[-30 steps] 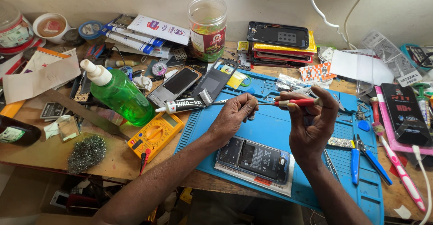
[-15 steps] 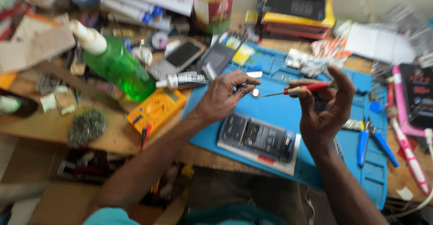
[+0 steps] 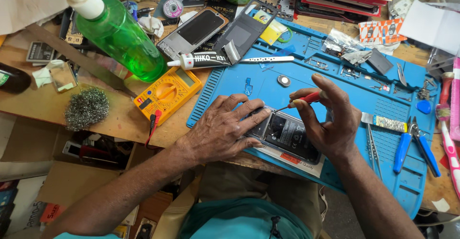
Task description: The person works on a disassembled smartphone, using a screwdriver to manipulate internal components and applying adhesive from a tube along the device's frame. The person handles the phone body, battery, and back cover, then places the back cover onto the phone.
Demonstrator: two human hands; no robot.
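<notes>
Blue silicone repair mat (image 3: 345, 100) is where it all sits, and nearest the person on it is an opened phone (image 3: 287, 133), back cover off, lying on a white sheet at the mat's near edge. Its long axis runs left to right, dipping a bit nearer toward the right end.

Left hand (image 3: 223, 133) lies flat and spread over the phone's left end, fingers splayed, palm down, pinning it rather than gripping anything. Right hand (image 3: 330, 124) is curled with thumb and fingers pinched on a red-handled screwdriver (image 3: 299, 101). The shaft slants down and to the left, so the tip lands at the phone's far-left corner, just beside the left fingertips. Pretty sure the tip is touching the phone, but it's too thin to be certain.

So the screwdriver hand comes in from the right and slightly far side, with the work spot between the two hands.

Right of that on the mat: blue-handled pliers (image 3: 414, 145). Further left, off the mat on the wooden tabletop (image 3: 115, 119), a yellow multimeter (image 3: 167, 93) and a ball of steel wool (image 3: 86, 107). Far left, a green spray bottle (image 3: 120, 35) and a glue tube (image 3: 203, 59).
</notes>
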